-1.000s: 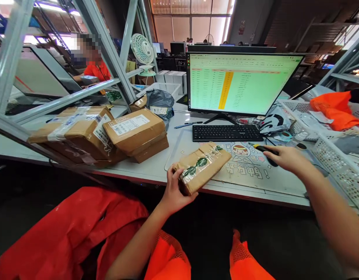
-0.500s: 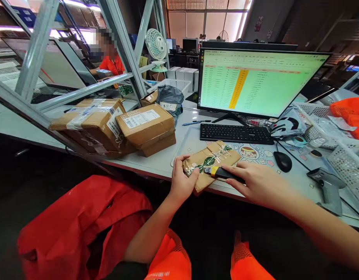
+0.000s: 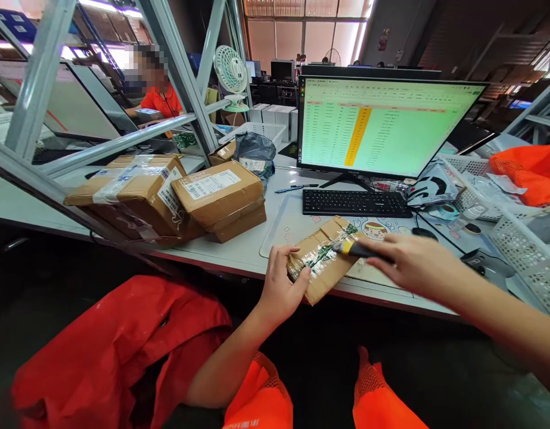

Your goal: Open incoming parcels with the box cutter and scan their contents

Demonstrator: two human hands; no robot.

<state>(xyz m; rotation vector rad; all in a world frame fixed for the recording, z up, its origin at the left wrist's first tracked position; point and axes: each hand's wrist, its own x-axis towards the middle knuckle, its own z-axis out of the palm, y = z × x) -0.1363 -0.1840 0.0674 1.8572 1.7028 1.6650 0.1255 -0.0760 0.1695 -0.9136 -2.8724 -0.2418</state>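
A small brown cardboard box point(image 3: 322, 283), its seam covered by clear tape with green print, rests at the front edge of the desk. My left hand point(image 3: 283, 280) grips its left end, thumb on top and fingers along the far side. Held in my right hand point(image 3: 404, 259) is a black box cutter point(image 3: 364, 249) with a yellow band near its head. Its tip touches or lies just above the taped seam, around the box's middle; the blade itself is too blurred to make out.
Larger cardboard boxes, one taped point(image 3: 127, 190) and one labelled point(image 3: 221, 190), stand left beside a metal frame point(image 3: 176, 71). Behind are a keyboard point(image 3: 355, 203) and monitor point(image 3: 386, 131). A scanner point(image 3: 487, 262) and white basket point(image 3: 525, 256) sit right. A person in orange point(image 3: 162, 98) sits beyond the frame.
My right hand has moved the box cutter along the taped seam, away from my left hand toward the box's far end. My left hand keeps its grip; the box is tilted slightly differently.
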